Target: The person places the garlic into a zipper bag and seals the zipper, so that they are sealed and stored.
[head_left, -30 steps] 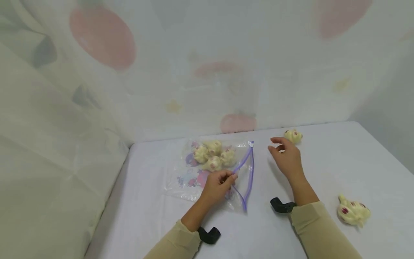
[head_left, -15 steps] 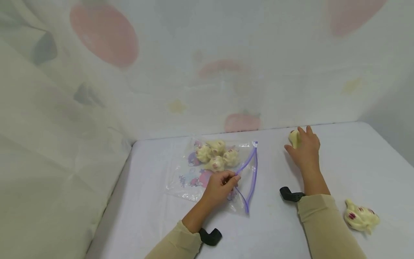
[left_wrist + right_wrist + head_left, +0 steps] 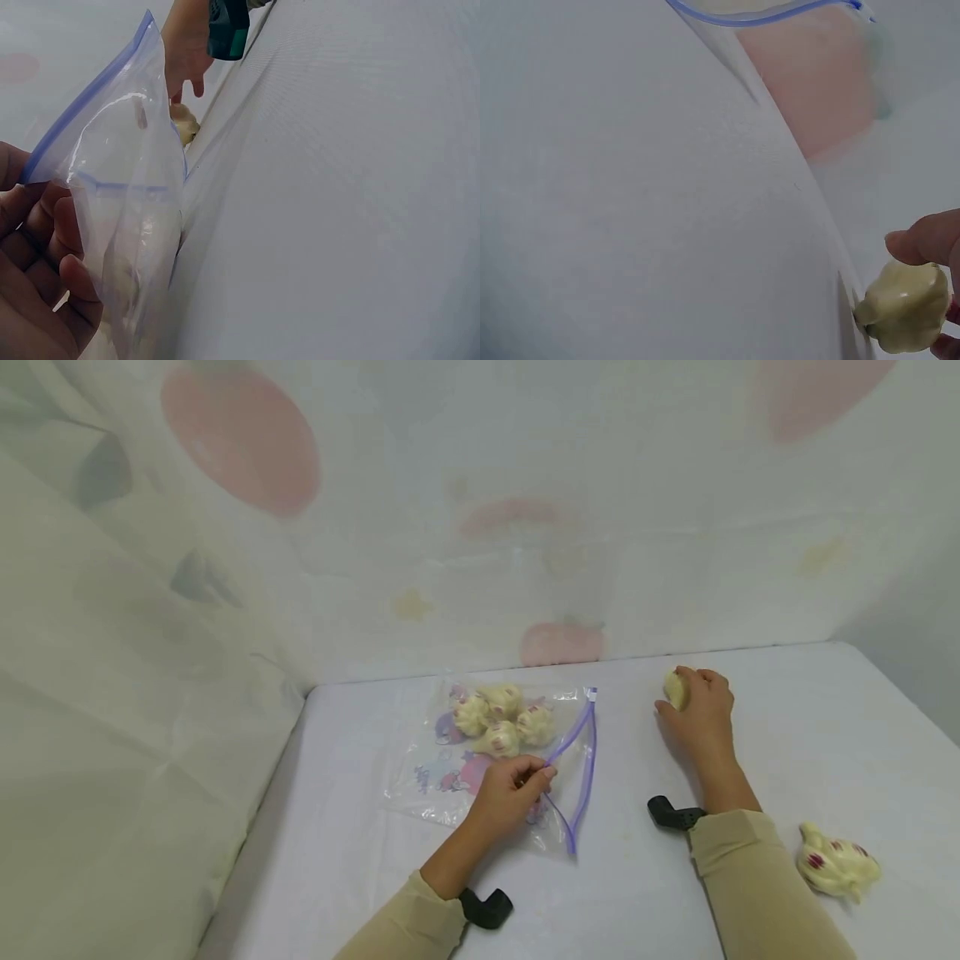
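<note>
My left hand pinches the purple zip edge of a clear zip bag, holding its mouth apart. Inside the bag lie several cream garlic bulbs with purplish marks. At the far right side of the table, my right hand has its thumb and fingers around another garlic bulb, partly hidden behind the hand. The right wrist view shows that garlic bulb between thumb and fingers, low against the white cloth. In the left wrist view the bag's purple zip rises from the pinching fingers.
One more garlic bulb lies near the right forearm. White cloth covers the table, and a printed curtain stands along the back and left. A black wrist mount sits on each arm.
My right hand has moved right and away from me to the far garlic bulb, and its fingers have closed around it. My left hand stays on the bag's edge.
</note>
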Tool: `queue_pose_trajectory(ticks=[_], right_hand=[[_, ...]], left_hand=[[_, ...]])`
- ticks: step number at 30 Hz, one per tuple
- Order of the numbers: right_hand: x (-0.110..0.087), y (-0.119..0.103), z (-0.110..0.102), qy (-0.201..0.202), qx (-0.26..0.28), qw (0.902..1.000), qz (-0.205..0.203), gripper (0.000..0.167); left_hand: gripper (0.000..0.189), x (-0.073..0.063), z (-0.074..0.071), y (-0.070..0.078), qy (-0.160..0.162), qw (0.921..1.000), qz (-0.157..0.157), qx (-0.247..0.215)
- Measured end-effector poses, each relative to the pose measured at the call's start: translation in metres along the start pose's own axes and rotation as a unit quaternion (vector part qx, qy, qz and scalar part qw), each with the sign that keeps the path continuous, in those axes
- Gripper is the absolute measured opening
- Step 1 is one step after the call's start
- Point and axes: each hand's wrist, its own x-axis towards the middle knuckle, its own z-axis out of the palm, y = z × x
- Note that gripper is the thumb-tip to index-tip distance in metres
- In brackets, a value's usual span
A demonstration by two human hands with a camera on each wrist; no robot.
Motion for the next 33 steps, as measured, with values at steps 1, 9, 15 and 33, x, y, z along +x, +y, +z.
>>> queue_pose_trajectory(ticks=[1, 9, 15, 33], right_hand=[[-0.001, -0.001, 0.001, 0.002, 0.009, 0.9999, 0.011, 0.061], [-0.003, 0.000, 0.006, 0.012, 0.043, 0.9989, 0.014, 0.048], [-0.003, -0.002, 0.005, -0.001, 0.056, 0.9983, 0.018, 0.057], [-0.004, 0.004, 0.001, -0.072, 0.082, 0.9932, 0.040, 0.074]], left_hand=[[0.023, -0.001, -0.001, 0.005, -0.001, 1.0000, -0.001, 0.001], [0.021, -0.008, -0.005, 0.029, -0.005, 0.9999, 0.016, -0.002], [0.024, 0.000, -0.002, 0.003, -0.009, 0.9999, 0.010, 0.008], [0.026, 0.002, -0.001, -0.006, 0.008, 0.9996, 0.024, 0.011]])
